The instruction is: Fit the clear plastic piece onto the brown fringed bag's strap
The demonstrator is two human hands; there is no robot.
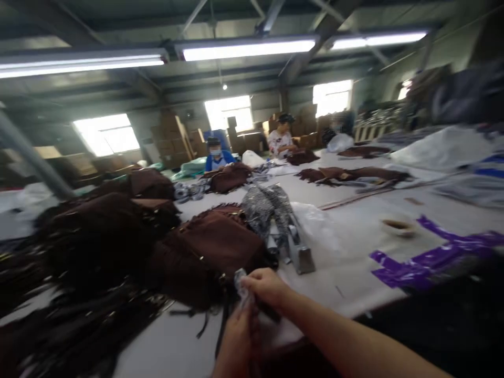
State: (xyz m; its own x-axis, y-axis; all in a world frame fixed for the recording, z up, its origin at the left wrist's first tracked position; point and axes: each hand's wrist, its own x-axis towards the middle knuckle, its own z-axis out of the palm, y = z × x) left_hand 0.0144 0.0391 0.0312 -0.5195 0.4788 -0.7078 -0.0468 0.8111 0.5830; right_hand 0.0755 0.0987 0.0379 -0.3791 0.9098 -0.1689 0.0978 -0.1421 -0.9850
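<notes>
From my remote seat, the far left holds a heap of dark brown fringed suede bags (98,231) piled on the long white worktable (354,247). Nearest the hands lies one brown fringed suede bag (208,252), its dark straps trailing toward the table edge. My left hand (236,341) sits low at the bottom edge, fingers curled closed around a small crinkled clear plastic wrap (242,286); the blur hides exactly how tight. My right hand (265,287) pinches the top of that same wrap between thumb and bent fingers, just beside the bag. Past them rests a grey patterned bundle (268,210), then a small round tape roll (397,226) and purple plastic strips (429,262). Two people (216,152) work at the far end.
</notes>
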